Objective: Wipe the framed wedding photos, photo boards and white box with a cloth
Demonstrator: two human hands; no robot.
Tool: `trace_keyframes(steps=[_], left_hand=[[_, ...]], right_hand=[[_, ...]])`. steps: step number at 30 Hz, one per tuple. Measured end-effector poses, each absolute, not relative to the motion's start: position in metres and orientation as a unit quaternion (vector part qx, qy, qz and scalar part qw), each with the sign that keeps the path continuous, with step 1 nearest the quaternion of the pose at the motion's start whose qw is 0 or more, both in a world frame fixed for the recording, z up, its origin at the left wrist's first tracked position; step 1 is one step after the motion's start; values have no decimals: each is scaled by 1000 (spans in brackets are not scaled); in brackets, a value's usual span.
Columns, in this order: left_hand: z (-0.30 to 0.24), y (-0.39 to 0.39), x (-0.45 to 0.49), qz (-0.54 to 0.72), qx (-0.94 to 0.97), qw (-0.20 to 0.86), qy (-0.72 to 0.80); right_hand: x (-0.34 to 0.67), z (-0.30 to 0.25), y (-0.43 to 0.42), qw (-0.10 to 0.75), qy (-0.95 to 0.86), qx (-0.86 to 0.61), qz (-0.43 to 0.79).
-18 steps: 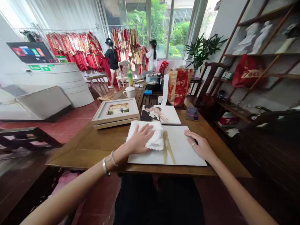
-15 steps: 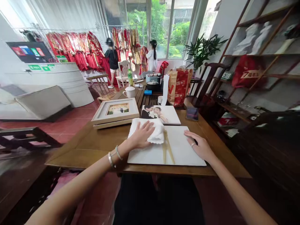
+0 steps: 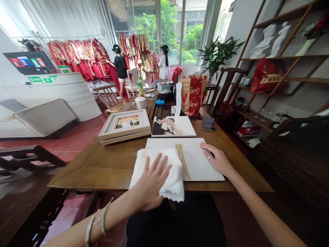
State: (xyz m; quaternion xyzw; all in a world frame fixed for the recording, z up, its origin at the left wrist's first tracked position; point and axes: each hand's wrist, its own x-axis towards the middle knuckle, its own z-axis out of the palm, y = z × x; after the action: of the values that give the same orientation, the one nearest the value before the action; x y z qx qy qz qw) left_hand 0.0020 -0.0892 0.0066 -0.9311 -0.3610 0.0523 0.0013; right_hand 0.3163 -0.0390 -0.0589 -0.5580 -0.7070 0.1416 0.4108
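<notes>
Seemingly soft, light cloth (image 3: 177, 175) lay across the board's (image 3: 195, 166) eight o'clock;
left hand (image 3: 151, 182) splayed atop it, right hand (image 3: 219, 160) loosely extended at three; fingers clasped nothing; the cloth's edge likely gripped best.

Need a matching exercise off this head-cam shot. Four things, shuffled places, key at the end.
Things:
1. left hand
2. lidded mug
3. right hand
4. couple photo panel

Places:
A. directly beside the framed picture, on its right
B. at the right side of the white board
C. on the white cloth
D. just beyond the framed picture

Pairs: 1-C, 2-D, 3-B, 4-A
</notes>
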Motion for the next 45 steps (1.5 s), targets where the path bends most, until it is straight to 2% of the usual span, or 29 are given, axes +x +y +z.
trace_keyframes(steps=[5, 12, 17, 24, 37, 45], left_hand=[[18, -66, 7, 75, -926, -1, -371], [15, -8, 29, 38, -892, 48, -447], [13, -36, 30, 52, -885, 34, -462], [9, -104, 15, 95, -910, -5, -403], [16, 0, 42, 27, -879, 52, -474], [8, -65, 36, 59, -887, 28, -456]], right_hand=[[316, -58, -39, 405, -709, -559, 142], [317, -56, -39, 400, -710, -563, 136], [317, -56, -39, 398, -713, -561, 138], [317, -59, -37, 408, -708, -557, 147], [317, -56, -39, 410, -710, -554, 144], [315, -56, -40, 418, -704, -555, 150]])
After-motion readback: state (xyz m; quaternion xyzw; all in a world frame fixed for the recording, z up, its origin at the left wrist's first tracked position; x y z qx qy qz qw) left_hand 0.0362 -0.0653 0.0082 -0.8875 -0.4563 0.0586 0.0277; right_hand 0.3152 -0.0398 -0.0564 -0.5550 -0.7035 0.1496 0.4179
